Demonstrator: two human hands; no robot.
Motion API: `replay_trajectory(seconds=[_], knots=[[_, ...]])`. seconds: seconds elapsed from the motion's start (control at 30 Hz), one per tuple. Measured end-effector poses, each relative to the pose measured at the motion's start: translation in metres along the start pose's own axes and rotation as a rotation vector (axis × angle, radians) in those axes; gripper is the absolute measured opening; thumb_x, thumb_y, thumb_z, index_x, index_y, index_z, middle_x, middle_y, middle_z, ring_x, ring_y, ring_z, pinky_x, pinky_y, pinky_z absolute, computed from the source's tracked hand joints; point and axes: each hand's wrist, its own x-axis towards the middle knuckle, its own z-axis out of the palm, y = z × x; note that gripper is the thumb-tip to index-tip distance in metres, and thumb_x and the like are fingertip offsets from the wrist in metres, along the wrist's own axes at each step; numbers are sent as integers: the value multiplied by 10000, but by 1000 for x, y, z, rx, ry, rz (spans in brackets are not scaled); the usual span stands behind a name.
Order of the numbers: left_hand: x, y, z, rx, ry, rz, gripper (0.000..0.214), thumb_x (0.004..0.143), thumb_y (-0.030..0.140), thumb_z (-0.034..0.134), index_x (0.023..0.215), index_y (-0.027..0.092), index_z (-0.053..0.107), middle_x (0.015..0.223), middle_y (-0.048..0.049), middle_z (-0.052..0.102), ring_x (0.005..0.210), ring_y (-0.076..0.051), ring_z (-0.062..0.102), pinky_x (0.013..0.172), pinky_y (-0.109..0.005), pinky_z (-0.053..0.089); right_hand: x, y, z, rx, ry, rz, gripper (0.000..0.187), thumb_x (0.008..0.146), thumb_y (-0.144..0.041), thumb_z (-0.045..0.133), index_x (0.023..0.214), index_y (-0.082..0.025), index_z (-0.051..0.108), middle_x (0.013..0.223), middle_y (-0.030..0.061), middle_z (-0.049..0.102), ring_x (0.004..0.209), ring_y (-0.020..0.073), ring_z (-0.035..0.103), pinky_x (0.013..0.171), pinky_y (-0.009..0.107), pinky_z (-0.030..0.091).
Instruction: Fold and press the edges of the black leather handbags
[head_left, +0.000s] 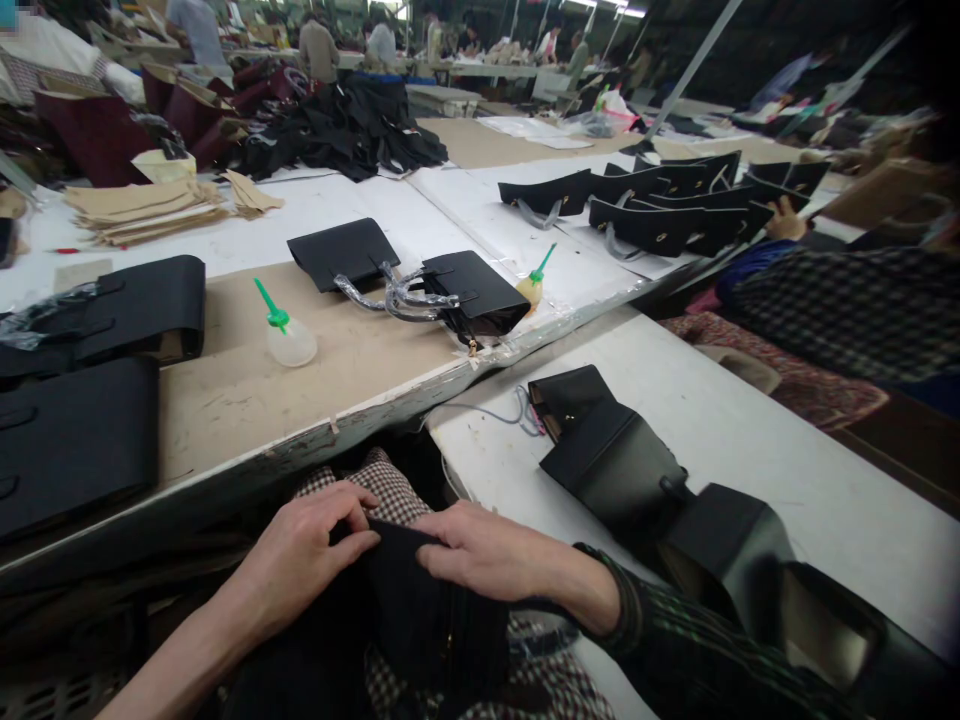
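Note:
A black handbag [420,620] rests in my lap, with its upper edge between my two hands. My left hand [315,545] pinches that edge between thumb and fingers at the left. A short way to the right, my right hand [480,550] grips the same edge, thumb below and fingers on top. Dark zipper tape with a small gold-coloured part runs down the bag, and a plastic-wrapped handle [544,640] shows at its right side. The lower part of the bag blends into shadow.
On the bench stand a squeeze bottle [292,342] with a green nozzle, a second bottle [531,288] and black bags [480,285]. More black bag bodies [615,465] line the white table at right. A co-worker's hand [786,220] touches black pieces [645,225] farther back.

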Motion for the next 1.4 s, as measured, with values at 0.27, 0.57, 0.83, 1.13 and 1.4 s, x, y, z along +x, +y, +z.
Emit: replay_trajectory(seconds=[0.27,0.57,0.83,1.13,1.4], knots=[[-1,0,-3,-19,16,-29,193,854,267,658,678,210,605,1022,-6,709,964,-177,650,890,-282,448,3,0,-4,49,-26,20,121,828,-169,476,711,-167,507,659,-36,490,614,95,440,548,223,286],[4,2,0,64,100,-109,303,825,320,663,582,203,524,834,-20,720,812,-192,660,729,-277,453,4,7,-3,58,-9,15,130,836,-177,475,769,-155,585,699,-24,532,648,107,458,573,222,310],[-3,-10,-5,-73,88,-207,327,837,323,641,602,200,450,865,-9,716,820,-184,651,729,-274,433,2,12,-2,103,4,37,142,843,-205,490,787,-154,610,687,-26,528,643,109,451,563,223,303],[-3,-12,-1,-236,83,-223,315,836,271,612,590,200,428,981,-41,736,952,-223,654,810,-301,448,4,13,0,143,3,38,127,838,-204,492,742,-161,563,678,-31,501,629,103,441,547,214,301],[-1,-9,-4,-187,92,-201,292,813,256,604,581,197,437,895,-33,731,812,-191,651,707,-277,435,3,21,2,135,11,42,129,852,-209,504,790,-157,605,680,-31,512,626,103,447,548,209,315]])
